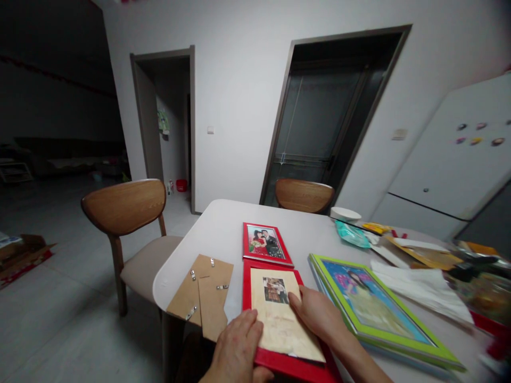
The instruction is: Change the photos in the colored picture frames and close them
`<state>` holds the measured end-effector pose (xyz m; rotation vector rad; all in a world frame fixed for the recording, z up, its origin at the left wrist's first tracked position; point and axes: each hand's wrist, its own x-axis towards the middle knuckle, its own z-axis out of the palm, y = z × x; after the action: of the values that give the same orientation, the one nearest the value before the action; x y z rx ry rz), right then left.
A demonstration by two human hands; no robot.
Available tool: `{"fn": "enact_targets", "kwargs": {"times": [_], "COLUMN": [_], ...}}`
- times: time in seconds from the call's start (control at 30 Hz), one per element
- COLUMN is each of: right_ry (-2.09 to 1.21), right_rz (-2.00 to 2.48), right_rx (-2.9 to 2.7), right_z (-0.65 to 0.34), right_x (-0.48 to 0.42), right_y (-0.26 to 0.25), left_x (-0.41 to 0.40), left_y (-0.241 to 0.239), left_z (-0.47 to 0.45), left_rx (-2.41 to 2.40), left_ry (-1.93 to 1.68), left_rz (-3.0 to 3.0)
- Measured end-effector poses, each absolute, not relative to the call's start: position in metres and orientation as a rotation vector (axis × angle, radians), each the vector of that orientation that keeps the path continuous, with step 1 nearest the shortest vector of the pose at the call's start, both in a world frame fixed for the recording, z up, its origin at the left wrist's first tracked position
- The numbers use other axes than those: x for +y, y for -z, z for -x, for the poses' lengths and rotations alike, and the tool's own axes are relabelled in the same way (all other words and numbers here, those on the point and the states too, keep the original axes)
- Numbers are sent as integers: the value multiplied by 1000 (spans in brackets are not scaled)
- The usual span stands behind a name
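A red picture frame (249, 279) lies face down on the white table (219, 229) in front of me, with a yellowed sheet (279, 319) bearing a small photo (275, 290) laid in its back. My left hand (235, 351) rests flat on the sheet's lower left edge, fingers stretched out. My right hand (319, 316) lies on the sheet's right side, thumb pressing the paper, fingers spread. A brown backing board (203, 298) with metal clips lies to the left of the frame.
A smaller red-framed photo (265, 243) lies just beyond, a green-framed picture (375, 308) to the right. Papers, a teal packet (351, 234) and a white lid (345, 214) clutter the table's right. Two wooden chairs (128, 213) stand at the table; a white fridge (451, 165) stands right.
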<state>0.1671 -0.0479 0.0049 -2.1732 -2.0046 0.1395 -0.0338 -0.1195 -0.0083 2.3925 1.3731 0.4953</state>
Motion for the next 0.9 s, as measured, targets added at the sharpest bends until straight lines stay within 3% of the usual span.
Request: {"fn": "enact_targets", "kwargs": {"times": [0.27, 0.53, 0.73, 0.9], "right_ry": [-84, -289, -322, -496], "right_rz": [2194, 1459, 1413, 1355], "right_rx": [-1990, -2236, -2290, -2137], "right_z": [-164, -75, -15, -27], "right_x": [-51, -75, -83, -82], "right_y": [-5, -17, 0, -11], "left_x": [-118, -95, -90, -91], "left_y": [2, 26, 34, 23], "left_z": [80, 149, 157, 147], "left_rx": [1498, 2037, 1982, 1865], "left_ry": [-462, -526, -685, -956], "left_rz": [-2350, -2263, -2323, -2322]}}
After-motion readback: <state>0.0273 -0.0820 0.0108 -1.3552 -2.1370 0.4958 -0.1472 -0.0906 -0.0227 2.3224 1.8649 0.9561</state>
